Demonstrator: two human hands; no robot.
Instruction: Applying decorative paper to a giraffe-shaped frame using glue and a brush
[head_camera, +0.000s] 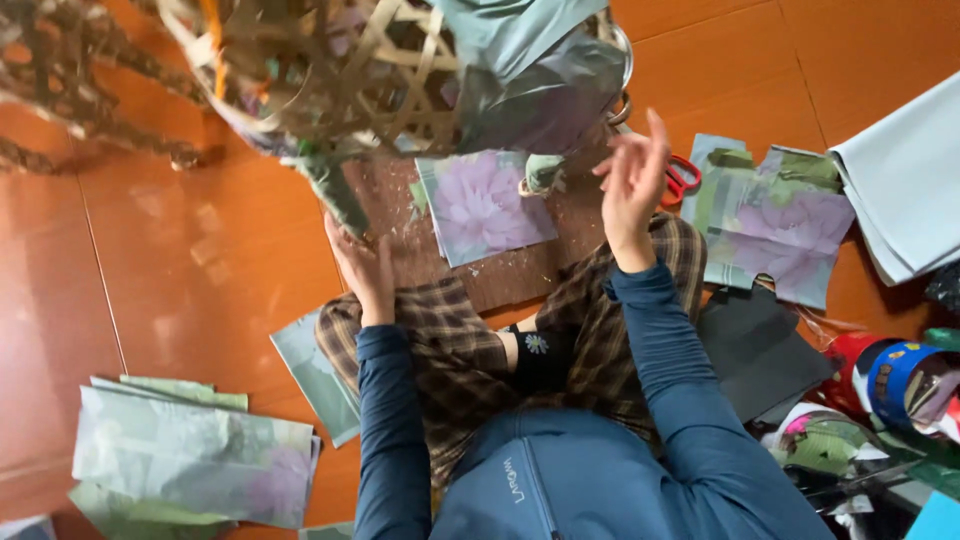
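I see the left hand (362, 262) touching a woven strip basket (330, 70); the right hand (632, 180) lifted, fingers loose, above a flower-printed sheet (485, 205); red scissors (683, 178) nearby.

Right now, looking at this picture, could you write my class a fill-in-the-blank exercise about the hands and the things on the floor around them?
1. The woven basket is made of thin ____ strips.
2. The paper sheet between the two hands shows a large ____ flower.
3. The scissors beside the right hand have ____ handles.
4. The left hand stretches toward the ____.

Missing words: bamboo; purple; red; basket
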